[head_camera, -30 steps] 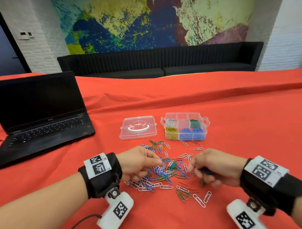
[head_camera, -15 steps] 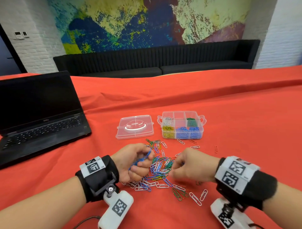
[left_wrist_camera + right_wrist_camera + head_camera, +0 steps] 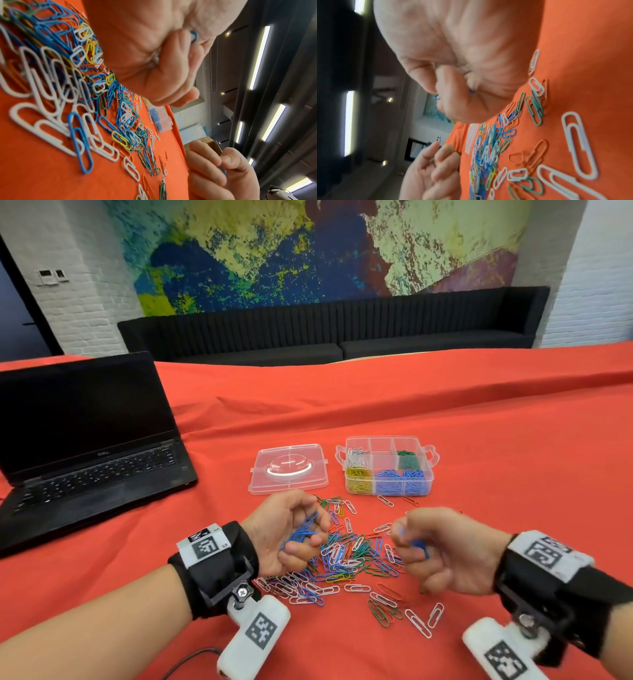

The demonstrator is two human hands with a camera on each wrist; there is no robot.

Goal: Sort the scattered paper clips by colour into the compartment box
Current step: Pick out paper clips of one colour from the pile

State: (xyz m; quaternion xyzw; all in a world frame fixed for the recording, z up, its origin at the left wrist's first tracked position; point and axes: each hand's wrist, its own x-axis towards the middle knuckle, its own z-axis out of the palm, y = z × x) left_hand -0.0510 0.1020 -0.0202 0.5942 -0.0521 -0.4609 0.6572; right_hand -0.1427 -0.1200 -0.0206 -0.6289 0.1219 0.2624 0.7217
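A heap of mixed-colour paper clips [image 3: 346,556] lies on the red cloth in front of a clear compartment box [image 3: 387,465]. The box holds white, yellow, blue and green clips in separate cells. My left hand [image 3: 291,532] is raised over the heap's left side, palm turned inward, curled round a bunch of blue clips [image 3: 303,530]. One blue clip [image 3: 194,36] shows between its fingers in the left wrist view. My right hand [image 3: 442,546] hovers over the heap's right side, curled and pinching blue clips [image 3: 416,544].
The box's clear lid [image 3: 289,469] lies just left of it. An open black laptop [image 3: 82,436] stands at the left. Loose white and green clips [image 3: 404,611] lie nearest me. A black sofa runs along the far wall.
Both hands have lifted off the heap. The left hand turned its palm inward with blue clips in it, and the right hand drew up and nearer to it, still pinching blue clips.
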